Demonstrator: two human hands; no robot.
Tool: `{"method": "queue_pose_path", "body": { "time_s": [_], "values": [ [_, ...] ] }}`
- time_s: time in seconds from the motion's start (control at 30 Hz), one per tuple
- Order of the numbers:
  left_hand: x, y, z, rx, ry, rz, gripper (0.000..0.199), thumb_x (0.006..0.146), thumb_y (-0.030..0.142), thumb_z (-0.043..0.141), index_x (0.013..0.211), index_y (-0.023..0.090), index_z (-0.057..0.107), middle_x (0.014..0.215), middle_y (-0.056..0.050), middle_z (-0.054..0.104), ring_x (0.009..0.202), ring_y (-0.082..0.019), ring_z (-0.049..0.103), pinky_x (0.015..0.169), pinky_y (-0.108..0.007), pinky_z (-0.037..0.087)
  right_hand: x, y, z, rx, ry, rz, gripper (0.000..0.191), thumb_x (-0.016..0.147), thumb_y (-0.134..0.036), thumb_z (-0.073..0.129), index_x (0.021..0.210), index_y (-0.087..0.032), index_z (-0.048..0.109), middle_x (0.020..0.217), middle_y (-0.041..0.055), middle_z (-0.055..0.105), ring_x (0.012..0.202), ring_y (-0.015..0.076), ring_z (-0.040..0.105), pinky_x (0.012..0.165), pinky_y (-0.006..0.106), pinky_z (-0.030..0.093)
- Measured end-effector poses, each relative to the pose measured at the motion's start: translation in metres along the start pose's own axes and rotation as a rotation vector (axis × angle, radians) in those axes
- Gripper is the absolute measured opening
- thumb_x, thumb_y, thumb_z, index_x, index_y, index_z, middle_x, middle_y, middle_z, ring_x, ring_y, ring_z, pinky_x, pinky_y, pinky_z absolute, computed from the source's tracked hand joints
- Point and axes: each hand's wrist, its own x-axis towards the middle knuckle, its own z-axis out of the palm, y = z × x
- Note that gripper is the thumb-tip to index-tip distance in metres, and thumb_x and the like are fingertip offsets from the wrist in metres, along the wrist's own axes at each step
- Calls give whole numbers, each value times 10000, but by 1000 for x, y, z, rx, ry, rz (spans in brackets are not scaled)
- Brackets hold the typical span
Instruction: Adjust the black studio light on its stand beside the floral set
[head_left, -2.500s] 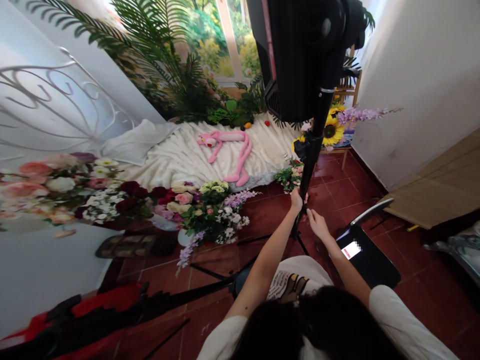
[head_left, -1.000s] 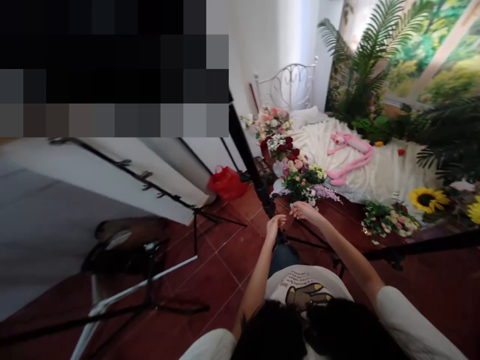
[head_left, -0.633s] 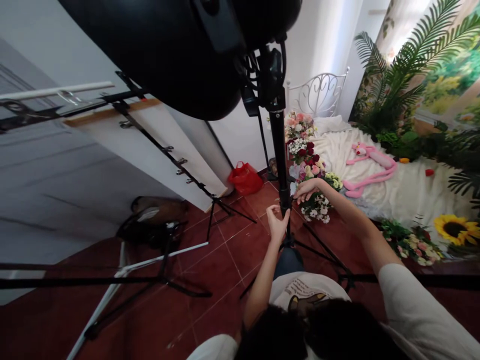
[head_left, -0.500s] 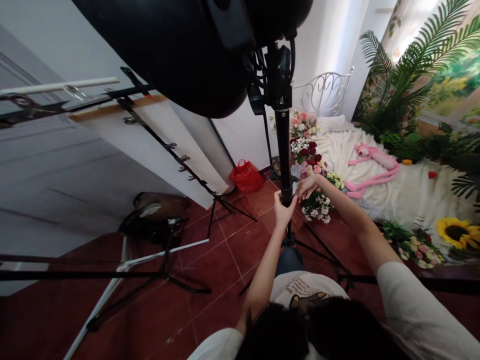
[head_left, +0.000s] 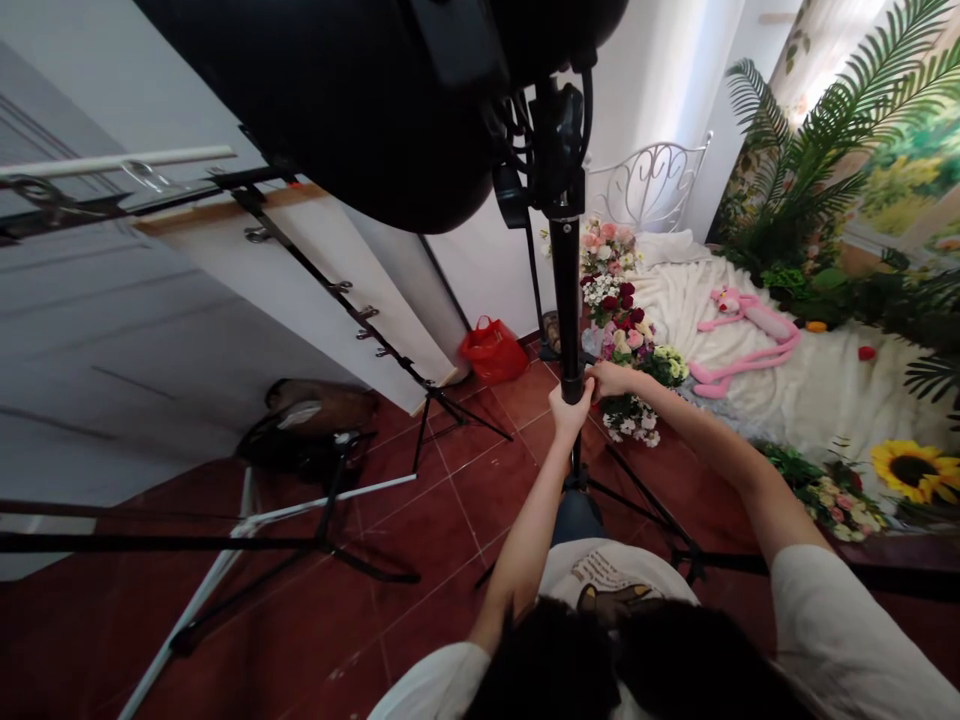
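A black light stand point(head_left: 568, 300) rises upright in front of me, with a large dark lamp head point(head_left: 360, 110) on top at the upper left. My left hand point(head_left: 570, 405) is wrapped round the pole at its collar. Just to the right, at about the same height, my right hand point(head_left: 606, 380) has its fingers closed at the collar's side; what they grip there is hidden behind the pole and too small to name. Below the hands, the stand's thinner tube runs down to spread black legs.
To the left stand a clipped white backdrop board point(head_left: 360, 290) and tripod legs on red floor tiles. A red bag point(head_left: 494, 350) lies beyond. Flowers point(head_left: 622, 300) line a white-covered bed point(head_left: 817, 390) with a pink plush toy point(head_left: 757, 320); a sunflower point(head_left: 911, 468) is at right.
My right hand's fingers have moved from loosely curled to closed beside the collar, and its wrist is lower. My left hand stays on the pole. The view has shifted slightly.
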Motion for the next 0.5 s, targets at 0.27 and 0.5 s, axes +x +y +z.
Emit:
{"method": "queue_pose_path", "body": {
  "time_s": [0.27, 0.5],
  "values": [
    [1, -9, -1, 22, -29, 33, 288, 649, 421, 743, 645, 159, 625, 637, -37, 645, 598, -146, 605, 597, -259, 490, -68, 12, 46, 14, 394, -187, 377, 739, -152, 605, 1107, -234, 591, 1138, 75, 614, 1128, 235, 527, 1018, 372, 386],
    [-12, -24, -16, 16, -80, -64, 321, 658, 368, 730, 903, 180, 646, 891, -61, 696, 878, -204, 654, 781, -294, 508, -64, -31, 73, 152, 578, -253, 574, 694, -337, 755, 1225, -251, 553, 1321, 109, 526, 1281, 277, 421, 1111, 428, 285]
  ]
}}
